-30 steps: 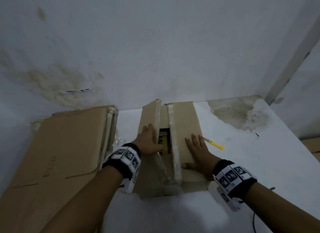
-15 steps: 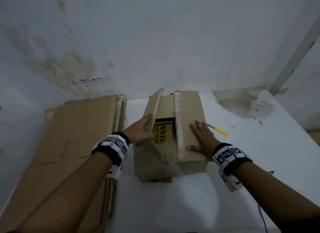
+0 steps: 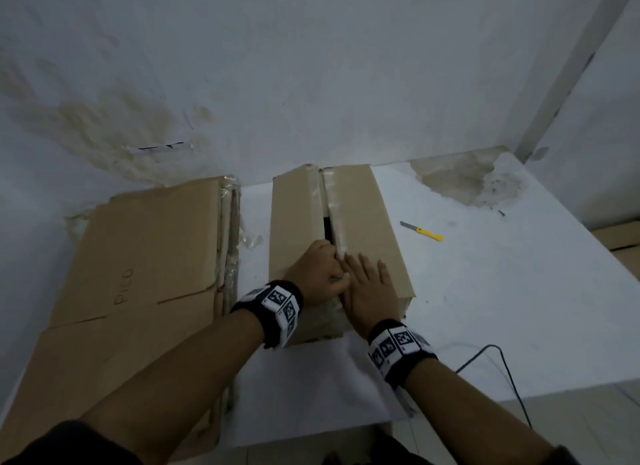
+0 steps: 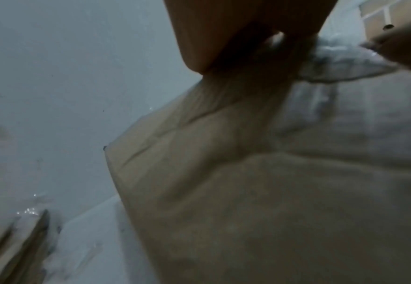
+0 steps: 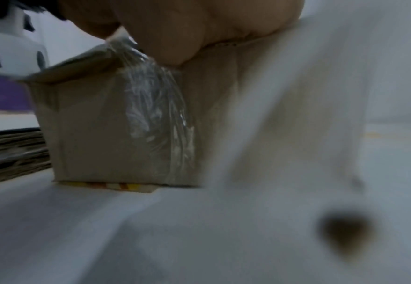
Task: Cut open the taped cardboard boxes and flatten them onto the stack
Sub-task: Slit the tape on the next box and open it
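A brown cardboard box (image 3: 367, 215) stands on the white table (image 3: 485, 291), its two top flaps down with a dark slit between them. My left hand (image 3: 329, 269) is curled at the near end of the seam and pinches the crumpled clear tape (image 4: 345, 61). That tape (image 5: 156, 115) runs down the box's near face (image 5: 90, 124). My right hand (image 3: 367, 284) lies flat on the right flap, fingers straight, touching the left hand. The stack of flattened cardboard (image 3: 145, 250) lies left of the box.
A yellow-handled utility knife (image 3: 422, 231) lies on the table right of the box. A black cable (image 3: 502, 360) trails over the near right edge. A stained wall stands right behind the box and stack. The stack's layered edge (image 5: 10, 149) is close to the box's left side.
The left flap, held up before, now lies down. My left hand moved from that flap's edge to the taped seam beside my right hand, which slid toward the seam.
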